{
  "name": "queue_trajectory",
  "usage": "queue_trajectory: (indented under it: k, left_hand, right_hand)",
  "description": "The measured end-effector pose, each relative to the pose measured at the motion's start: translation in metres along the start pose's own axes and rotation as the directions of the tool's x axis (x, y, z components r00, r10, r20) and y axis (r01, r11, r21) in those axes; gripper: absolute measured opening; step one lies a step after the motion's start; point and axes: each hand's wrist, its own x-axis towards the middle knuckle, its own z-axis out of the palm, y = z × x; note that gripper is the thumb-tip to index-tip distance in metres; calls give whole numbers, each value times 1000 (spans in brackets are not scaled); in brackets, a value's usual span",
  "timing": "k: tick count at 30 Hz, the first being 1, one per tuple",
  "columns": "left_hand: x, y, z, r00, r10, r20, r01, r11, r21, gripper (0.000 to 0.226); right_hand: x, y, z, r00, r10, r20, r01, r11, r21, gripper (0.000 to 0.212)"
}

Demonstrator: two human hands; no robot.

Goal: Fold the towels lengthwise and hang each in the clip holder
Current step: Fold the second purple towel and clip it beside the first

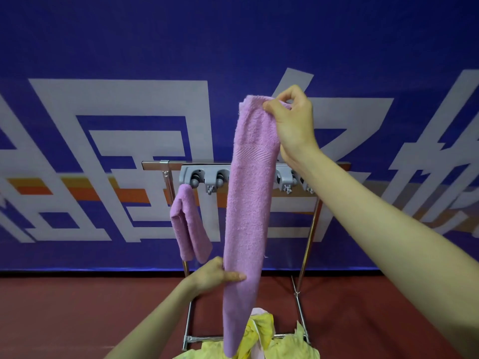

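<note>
A: Where's the long purple terry towel (248, 203)?
B: Folded narrow, hanging upright in front of the grey plastic clip holder (204, 174). Top edge: right hand (290, 120), fingers clamped on it. Lower down: left hand (215, 274), fingers clamped round it.
A: Holder?
B: Leftmost clip carries a second folded purple towel (190, 229).

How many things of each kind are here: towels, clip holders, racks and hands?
Towels: 2, held towel and hung towel
Clip holder: 1
Rack: 1
Hands: 2, left hand and right hand
Total: 6
</note>
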Motion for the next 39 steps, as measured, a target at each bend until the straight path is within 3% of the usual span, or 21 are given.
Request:
queue_trajectory:
  k: [8,15,19,23,25,27,29,32,33,36,39]
  left_hand:
    - [-14,-3,-2,998,8,-60,-16,991,-135,15]
    - [-24,14,-26,994,77,-73,-86,989,-120,17]
    - [-30,43,-37,971,188,-149,-215,957,-197,49]
    - [-35,82,-47,952,236,-195,-288,907,-306,28]
    - [-36,101,-51,943,268,-197,-319,895,-312,25]
    - [-35,116,-54,942,290,-170,-331,887,-322,26]
    - [-35,129,-54,947,297,-120,-320,894,-314,23]
    - [-27,130,-52,960,275,-46,-277,927,-254,24]
    - [-25,128,-52,966,256,-40,-258,936,-238,33]
    - [-24,121,-50,978,208,-2,-204,958,-201,59]
    - [-25,109,-59,988,152,-6,-151,974,-167,53]
  right_hand:
    - [3,7,-12,994,60,-86,-58,998,28,27]
    - [3,27,-23,990,112,-85,-115,993,-31,20]
    - [1,50,-34,982,172,-83,-179,980,-90,30]
    - [-9,77,-46,952,305,-16,-292,897,-333,37]
    - [-20,86,-49,912,398,99,-312,831,-461,38]
    - [-38,90,-48,846,454,280,-319,851,-416,36]
    - [-59,95,-43,719,489,494,-401,873,-279,34]
    - [-90,112,-32,522,565,639,-619,766,-173,26]
    - [-98,117,-28,491,586,644,-665,730,-157,23]
    - [-104,136,-17,465,599,652,-720,684,-115,39]
    - [-98,144,-11,443,551,707,-726,683,-77,39]
